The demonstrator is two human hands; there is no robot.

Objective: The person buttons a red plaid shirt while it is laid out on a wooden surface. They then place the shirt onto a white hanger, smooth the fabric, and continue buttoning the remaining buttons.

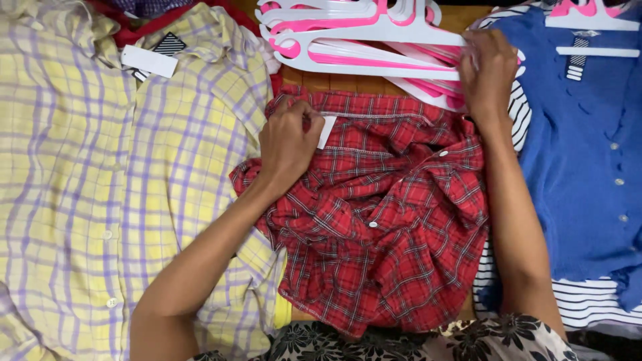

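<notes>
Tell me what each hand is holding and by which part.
The left hand grips the red plaid shirt at its collar. The right hand grasps the stack of pink and white hangers at its right end.

Red plaid shirt [394, 220]: woven cloth, matt, soft and rumpled, small glossy buttons, white paper tag at the collar.
Yellow checked shirt [87, 200]: thin matt cloth.
Blue cardigan [582, 160]: fine matt knit.
Hangers [361, 40]: smooth, glossy white and pink plastic.
Counter [348, 83]: brown wood, faint sheen.
</notes>
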